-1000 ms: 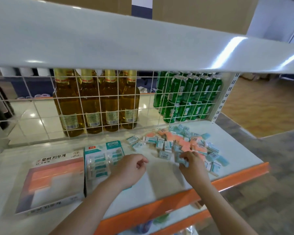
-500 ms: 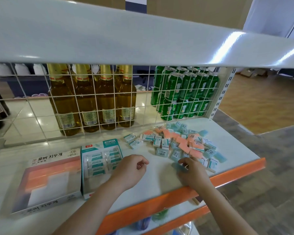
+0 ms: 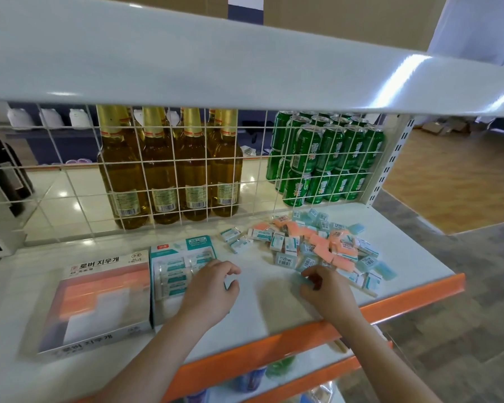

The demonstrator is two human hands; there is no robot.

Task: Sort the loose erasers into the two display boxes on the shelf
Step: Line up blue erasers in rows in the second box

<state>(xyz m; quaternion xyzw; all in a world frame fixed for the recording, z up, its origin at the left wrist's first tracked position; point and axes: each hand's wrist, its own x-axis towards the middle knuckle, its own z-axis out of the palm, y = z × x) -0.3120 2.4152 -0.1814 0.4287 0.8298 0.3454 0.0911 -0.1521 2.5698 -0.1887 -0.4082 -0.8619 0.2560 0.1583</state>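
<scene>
A heap of loose teal and orange erasers [image 3: 317,245] lies at the right of the white shelf [image 3: 274,309]. At the left stand two open display boxes: the orange box [image 3: 99,301] and, beside it, the teal box [image 3: 175,266] with teal erasers in rows. My right hand [image 3: 329,292] sits at the near edge of the heap, its curled fingertips pinching a blurred teal eraser [image 3: 301,279]. My left hand [image 3: 213,289] rests over the teal box's right edge with its fingers curled. Whether it holds anything is hidden.
A wire grid [image 3: 256,170] closes the back of the shelf, with amber bottles [image 3: 163,175] and green cans [image 3: 326,158] behind it. An upper shelf [image 3: 245,53] overhangs. An orange lip [image 3: 405,298] runs along the shelf's front edge, with another shelf below it.
My right hand has drawn back from the heap toward the shelf's front with a teal eraser. My left hand has stayed by the teal box.
</scene>
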